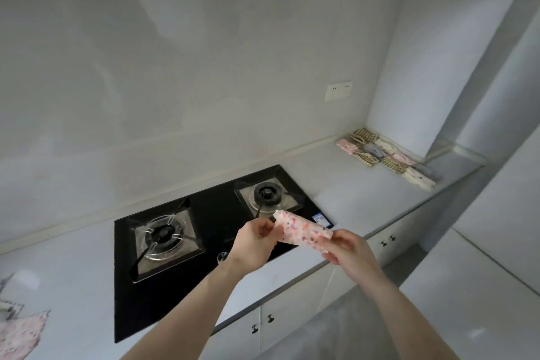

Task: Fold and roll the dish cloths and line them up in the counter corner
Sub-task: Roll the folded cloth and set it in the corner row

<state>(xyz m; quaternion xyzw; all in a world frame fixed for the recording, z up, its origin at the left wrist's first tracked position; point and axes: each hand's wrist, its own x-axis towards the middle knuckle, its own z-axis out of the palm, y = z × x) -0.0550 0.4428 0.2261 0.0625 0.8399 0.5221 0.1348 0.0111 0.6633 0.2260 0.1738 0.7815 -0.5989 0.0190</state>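
- Cloth roll (304,230), pink with small coloured specks, is held in the air above the front edge of the gas hob (204,240), well apart from the counter corner.
- The left hand (253,245) pinches the roll's near-left end, fingers curled round it.
- The right hand (349,248) grips the other end, fingers and thumb wrapped round the fabric.
- The row of rolled cloths (385,155) already lies in the far right corner of the counter (344,181), packed side by side along the wall; checked, pink and pale ones show.
- More unfolded cloths (20,330) lie at the far left of the counter, so the task looks partly done.
- Handling, as I judge it: the roll is light, soft and limp, not fragile and not slippery, but it will loosen if either end is let go.
- The best hold is probably round the middle with 1 hand, fingers over the loose outer edge, or at both ends as now.
- Setting it down seam-side under, pressed against its neighbours, should keep it wound.
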